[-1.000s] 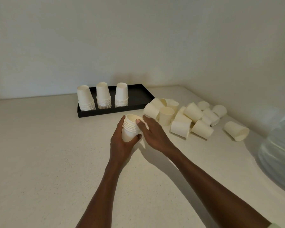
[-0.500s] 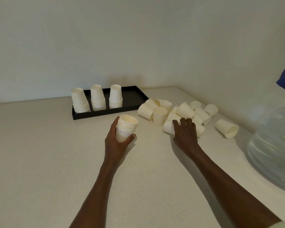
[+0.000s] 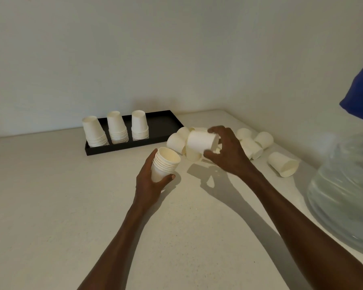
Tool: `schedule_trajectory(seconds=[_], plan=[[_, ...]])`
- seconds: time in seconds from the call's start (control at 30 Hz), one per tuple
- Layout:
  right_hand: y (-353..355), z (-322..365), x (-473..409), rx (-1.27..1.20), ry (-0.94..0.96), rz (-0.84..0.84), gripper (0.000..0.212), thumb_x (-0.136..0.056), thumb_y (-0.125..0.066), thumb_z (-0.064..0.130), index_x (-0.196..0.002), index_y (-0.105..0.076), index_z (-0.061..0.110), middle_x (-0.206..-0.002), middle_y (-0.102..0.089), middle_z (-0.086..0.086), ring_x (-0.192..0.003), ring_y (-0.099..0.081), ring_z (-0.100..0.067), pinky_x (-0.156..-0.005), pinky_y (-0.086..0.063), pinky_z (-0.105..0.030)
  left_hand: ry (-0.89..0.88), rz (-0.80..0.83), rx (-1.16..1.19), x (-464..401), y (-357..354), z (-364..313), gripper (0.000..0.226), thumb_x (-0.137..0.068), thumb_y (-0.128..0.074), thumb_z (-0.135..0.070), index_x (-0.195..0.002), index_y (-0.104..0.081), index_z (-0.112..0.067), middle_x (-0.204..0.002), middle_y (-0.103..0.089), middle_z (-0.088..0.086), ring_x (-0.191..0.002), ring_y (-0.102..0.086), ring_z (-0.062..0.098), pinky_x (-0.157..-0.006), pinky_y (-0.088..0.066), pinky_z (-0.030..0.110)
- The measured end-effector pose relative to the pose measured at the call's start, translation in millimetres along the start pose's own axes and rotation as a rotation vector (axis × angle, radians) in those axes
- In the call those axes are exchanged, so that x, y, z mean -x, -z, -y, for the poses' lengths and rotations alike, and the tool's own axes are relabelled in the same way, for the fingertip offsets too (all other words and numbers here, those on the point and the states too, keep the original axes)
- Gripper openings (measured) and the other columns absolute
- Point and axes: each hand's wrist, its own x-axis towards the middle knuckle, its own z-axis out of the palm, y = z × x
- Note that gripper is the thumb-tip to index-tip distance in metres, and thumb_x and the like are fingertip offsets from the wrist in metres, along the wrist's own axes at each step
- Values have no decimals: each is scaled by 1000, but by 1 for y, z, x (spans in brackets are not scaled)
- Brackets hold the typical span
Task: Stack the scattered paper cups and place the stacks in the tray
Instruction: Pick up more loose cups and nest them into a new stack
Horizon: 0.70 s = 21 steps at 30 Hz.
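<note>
My left hand [image 3: 149, 183] grips an upright stack of white paper cups [image 3: 165, 164] just above the counter, mouth up. My right hand [image 3: 228, 151] holds a single paper cup [image 3: 200, 141] on its side in the air, to the right of and slightly above the stack. Behind it lies a pile of scattered cups [image 3: 250, 143], one lone cup [image 3: 282, 164] farther right. A black tray [image 3: 161, 122] at the back holds three upside-down cup stacks [image 3: 115, 128] in its left half.
A large clear water bottle [image 3: 344, 189] with a blue cap [image 3: 360, 91] fills the right edge. White walls meet in a corner behind the cups. The pale counter [image 3: 50, 206] stretches to the left and front.
My right hand reached into the pile, took one cup and lifted it back toward the stack. My left hand has kept hold of the stack almost in place.
</note>
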Motion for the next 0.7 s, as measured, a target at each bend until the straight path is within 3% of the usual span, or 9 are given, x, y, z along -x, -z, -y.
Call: schedule_trajectory(seconds=[0.1,0.23,0.33,0.43,0.5,0.6,0.7], plan=[[17,20,-7,-61,49,79,61,-75,-72,27,-130,-47,30,-124,-50,0,-105,-52,-19,-80,-49,-31,-6,20,-23,1,-19,-10,74,-74,-77,-39,-131,-30,-50,-127,-38,-40,-108,-44,-21,-91,-31,2],[21,27,-4,50,122,273,65,-78,-71,24,-138,-46,26,-129,-52,-5,-117,-47,-25,-101,-37,-38,-47,15,-52,2,-44,-18,78,-76,-80,-27,-136,-32,-42,-128,-39,-36,-109,-42,-26,-86,-30,-7],[14,24,2,57,132,390,65,-87,-66,28,-145,-37,25,-139,-48,-5,-123,-44,-24,-108,-30,-37,-39,20,-41,7,-56,-21,77,-76,-80,-25,-137,-35,-38,-131,-42,-28,-111,-44,-18,-87,-31,-6],[-2,18,11,137,163,523,61,-97,-52,37,-150,-27,22,-151,-38,-2,-133,-41,-21,-113,-28,-36,2,32,-25,11,-67,-22,72,-75,-81,-24,-130,-38,-41,-124,-46,-29,-109,-50,-12,-83,-35,-6],[-11,10,14,100,136,600,59,-100,-42,41,-152,-22,22,-157,-26,-1,-142,-28,-20,-118,-21,-38,34,40,-9,13,-71,-24,68,-76,-79,-25,-126,-37,-44,-122,-45,-32,-113,-52,-1,-86,-37,-2],[-10,-10,0,-86,-9,405,57,-99,-43,42,-149,-29,19,-155,-31,-5,-141,-29,-22,-117,-21,-39,-23,42,11,14,-67,-21,76,-75,-81,-25,-137,-40,-39,-131,-49,-33,-119,-50,-7,-94,-41,7],[-5,-41,-23,252,-59,90,68,-90,-59,43,-147,-30,17,-146,-34,-18,-133,-30,-36,-107,-32,-46,9,52,46,17,-62,-20,80,-72,-80,-35,-138,-35,-46,-131,-45,-38,-117,-46,-16,-93,-40,6]])
